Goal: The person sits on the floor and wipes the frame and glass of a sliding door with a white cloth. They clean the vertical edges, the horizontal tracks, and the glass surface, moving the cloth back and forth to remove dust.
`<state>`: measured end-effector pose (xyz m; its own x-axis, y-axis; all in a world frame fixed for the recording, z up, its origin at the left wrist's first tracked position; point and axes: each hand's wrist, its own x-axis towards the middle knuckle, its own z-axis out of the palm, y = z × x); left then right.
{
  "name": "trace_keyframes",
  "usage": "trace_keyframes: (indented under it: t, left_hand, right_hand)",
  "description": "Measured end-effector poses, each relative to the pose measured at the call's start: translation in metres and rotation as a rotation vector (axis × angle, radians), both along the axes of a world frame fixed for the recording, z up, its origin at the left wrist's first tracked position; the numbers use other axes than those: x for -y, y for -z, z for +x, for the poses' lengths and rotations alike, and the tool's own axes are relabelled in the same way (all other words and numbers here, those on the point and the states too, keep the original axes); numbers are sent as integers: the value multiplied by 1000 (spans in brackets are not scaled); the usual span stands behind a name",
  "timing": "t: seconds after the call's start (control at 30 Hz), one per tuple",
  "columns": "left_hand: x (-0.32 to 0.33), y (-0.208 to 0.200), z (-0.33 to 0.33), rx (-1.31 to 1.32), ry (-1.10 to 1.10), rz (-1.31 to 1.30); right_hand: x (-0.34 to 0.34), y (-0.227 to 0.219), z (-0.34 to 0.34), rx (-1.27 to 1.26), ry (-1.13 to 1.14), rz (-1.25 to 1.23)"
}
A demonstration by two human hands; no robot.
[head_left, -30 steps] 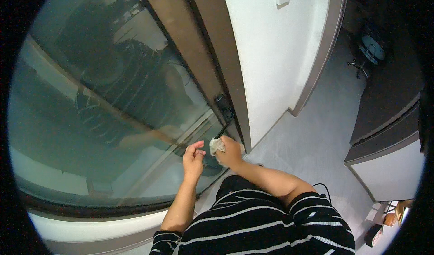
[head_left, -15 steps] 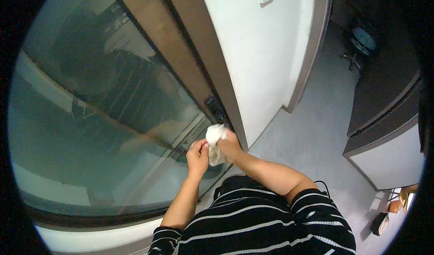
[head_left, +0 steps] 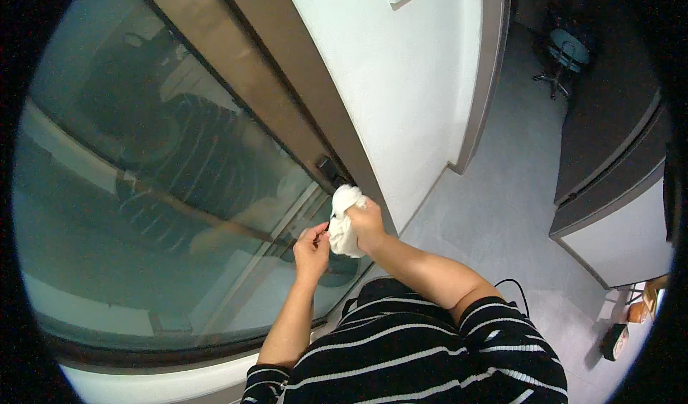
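My right hand (head_left: 367,225) is closed around a crumpled white cloth (head_left: 346,240), pressing it near the edge of a brown-framed glass sliding door (head_left: 236,103). Just above the cloth, a black latch fitting (head_left: 330,169) sits on the door frame, its lower part hidden by the cloth. My left hand (head_left: 312,252) is beside the cloth, thumb and fingers pinched together at a small dark bit by the cloth's left edge. What that bit is, I cannot make out.
A white wall (head_left: 394,67) rises right of the door frame. Grey floor (head_left: 480,210) runs beyond it to a stool on castors (head_left: 566,53). At the right stands a dark-topped, white-sided cabinet (head_left: 609,239). A black box (head_left: 615,341) lies on the floor at lower right.
My right hand has shifted slightly with the cloth, which now shows more spread and covers more of the fitting's lower end. My left hand stays pinched beside it. The view has moved a little.
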<state>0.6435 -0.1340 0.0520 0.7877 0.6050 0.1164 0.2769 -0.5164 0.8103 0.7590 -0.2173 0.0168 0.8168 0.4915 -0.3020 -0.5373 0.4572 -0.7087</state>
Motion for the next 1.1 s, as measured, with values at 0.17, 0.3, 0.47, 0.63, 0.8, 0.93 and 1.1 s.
trace_keyframes:
  t: [0.17,0.3,0.47,0.63,0.8,0.93,1.1]
  left_hand:
    - [-3,6,-3,37,2,73]
    - [0,6,1,55,-6,131]
    - [1,6,3,80,-20,173]
    - [0,5,-1,40,-11,202]
    - [-3,8,4,63,-13,229]
    - [-5,10,7,44,-14,273]
    - [-5,12,5,48,-9,277]
  right_hand:
    - [-13,-12,21,199,6,-375]
    - [-21,0,60,289,-18,-427]
    - [-12,-13,58,449,-34,-497]
    - [-5,-32,60,112,-168,-239]
    - [-23,-12,61,305,-40,-500]
    - [-14,-14,60,185,-76,-338]
    - [-31,0,68,231,-16,-390]
